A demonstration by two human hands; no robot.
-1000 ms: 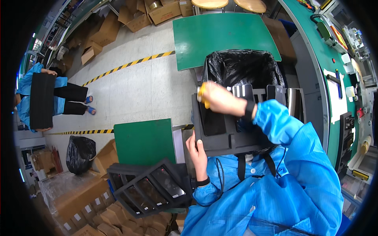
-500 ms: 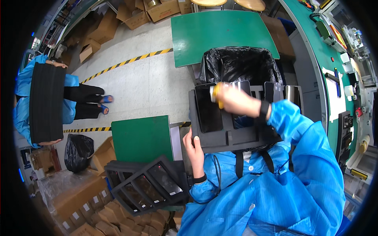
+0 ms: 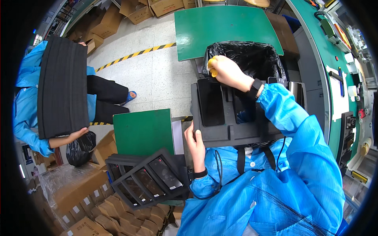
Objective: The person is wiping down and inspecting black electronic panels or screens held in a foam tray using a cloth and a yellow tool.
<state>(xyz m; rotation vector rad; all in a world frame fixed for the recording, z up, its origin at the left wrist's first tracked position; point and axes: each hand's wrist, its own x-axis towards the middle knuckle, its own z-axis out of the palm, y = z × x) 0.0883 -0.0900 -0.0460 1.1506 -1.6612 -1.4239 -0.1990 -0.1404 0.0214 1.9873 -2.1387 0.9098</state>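
Note:
My left hand grips the near left edge of a black foam tray, its thumb on top. Dark flat phones lie in the slots of this tray. One phone is at the left end. A second phone lies right of it, partly under my right arm. My right hand is closed round a small yellow tool with a pale part; its exact kind is hidden by my fingers. That hand hovers at the far end of the left phone. Whether the tool touches it I cannot tell.
A bin with a black bag stands beyond the tray. Stacked phone trays lie at left by a green table. At far left a person carries a stack of black trays. A workbench runs along the right.
My right hand has moved slightly away from me, toward the far end of the left phone. My left hand stays on the tray edge. The person with the stack has come nearer.

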